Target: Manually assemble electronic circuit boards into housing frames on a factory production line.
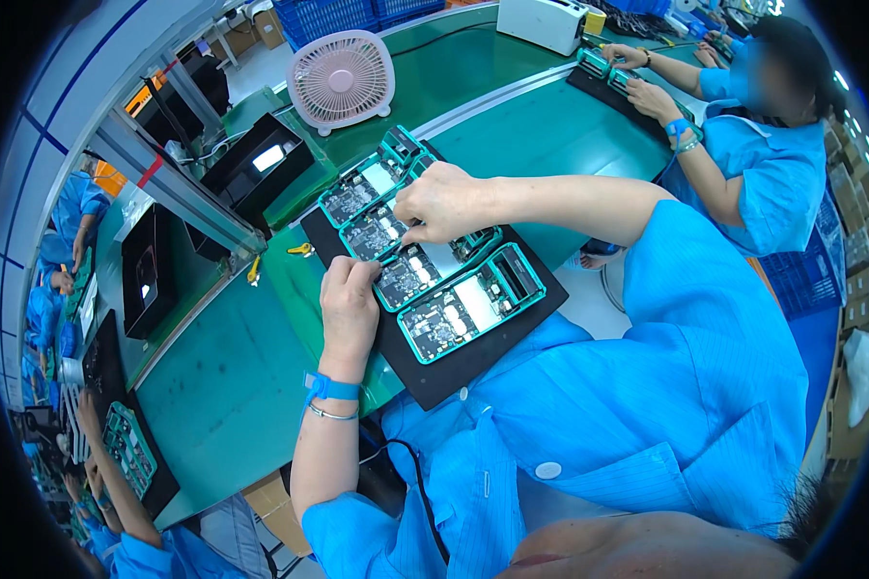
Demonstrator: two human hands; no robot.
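Several teal device housings with exposed circuit boards lie in a row on a black mat (425, 384). The nearest housing (473, 304) is untouched and shows a dark board, a silver plate and a dark compartment at its right end. My left hand (348, 304) is closed at the left ends of the middle housings, fingertips against a teal edge. My right hand (444, 201) reaches over a middle housing (372, 234) with fingers curled and thumb low, touching near its board. Whatever lies between those fingertips is hidden. The farthest housing (357, 191) sits beyond my right hand.
A pink fan (341, 79) stands at the back of the green table (232, 405). Black open boxes (256, 164) and yellow-handled small tools (253, 271) are to the left. A co-worker (753, 145) handles similar housings at the right; other people work at the left.
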